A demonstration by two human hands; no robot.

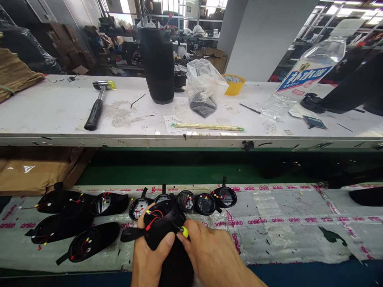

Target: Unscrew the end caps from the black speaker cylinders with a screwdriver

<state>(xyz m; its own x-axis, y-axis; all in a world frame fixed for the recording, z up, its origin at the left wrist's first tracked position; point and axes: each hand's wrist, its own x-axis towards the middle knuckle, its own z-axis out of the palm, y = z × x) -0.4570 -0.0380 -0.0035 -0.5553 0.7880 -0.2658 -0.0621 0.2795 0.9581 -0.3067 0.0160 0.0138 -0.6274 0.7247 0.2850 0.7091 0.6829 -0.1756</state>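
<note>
A black cylindrical housing, its open end facing up with red wires and small connectors showing, stands tilted between my hands. My left hand is wrapped round its left side, the thumb lying across the front. My right hand pinches a small tool with a yellow-green handle at the right of the rim; its thin shaft reaches towards the opening. A black strap sticks out to the left of the housing.
Similar black housings with wires lie to the left and behind on the taped lower surface. On the white shelf are a hammer, an upright black cylinder, a plastic bag, yellow tape and a bottle.
</note>
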